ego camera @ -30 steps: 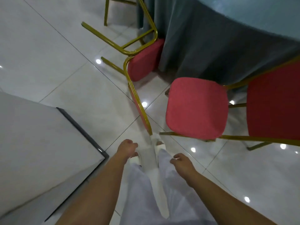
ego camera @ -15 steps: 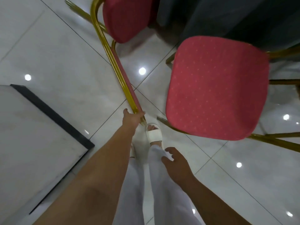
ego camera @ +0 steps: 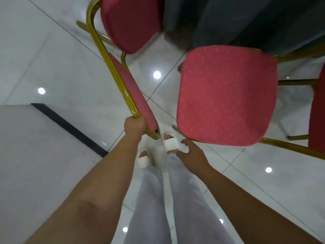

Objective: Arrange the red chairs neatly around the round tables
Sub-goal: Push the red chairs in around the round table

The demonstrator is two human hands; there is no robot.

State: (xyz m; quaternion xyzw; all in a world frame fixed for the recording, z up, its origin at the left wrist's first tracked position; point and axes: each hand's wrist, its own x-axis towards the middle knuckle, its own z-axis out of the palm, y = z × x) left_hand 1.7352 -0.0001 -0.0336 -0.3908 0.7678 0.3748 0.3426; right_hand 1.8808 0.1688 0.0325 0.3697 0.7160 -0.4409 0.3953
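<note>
A red chair with a gold metal frame (ego camera: 112, 66) stands at the upper left, its seat (ego camera: 130, 23) close to the dark grey tablecloth (ego camera: 246, 20). My left hand (ego camera: 135, 126) grips the top rail of its backrest near the corner. A second red chair shows its dotted seat (ego camera: 226, 95) at the right, turned sideways, its red backrest (ego camera: 318, 111) at the frame's right edge. My right hand (ego camera: 191, 153) hovers with spread fingers just below that seat's front corner, holding nothing.
The floor is glossy white tile (ego camera: 52, 59) with light spots. A white wall or pillar with a black base strip (ego camera: 70, 127) stands at my left. My feet in white slippers (ego camera: 170, 141) are between the two chairs.
The view has moved closer to the chairs. My left hand has closed round the left chair's backrest rail. My right hand has lifted forward toward the right chair's seat.
</note>
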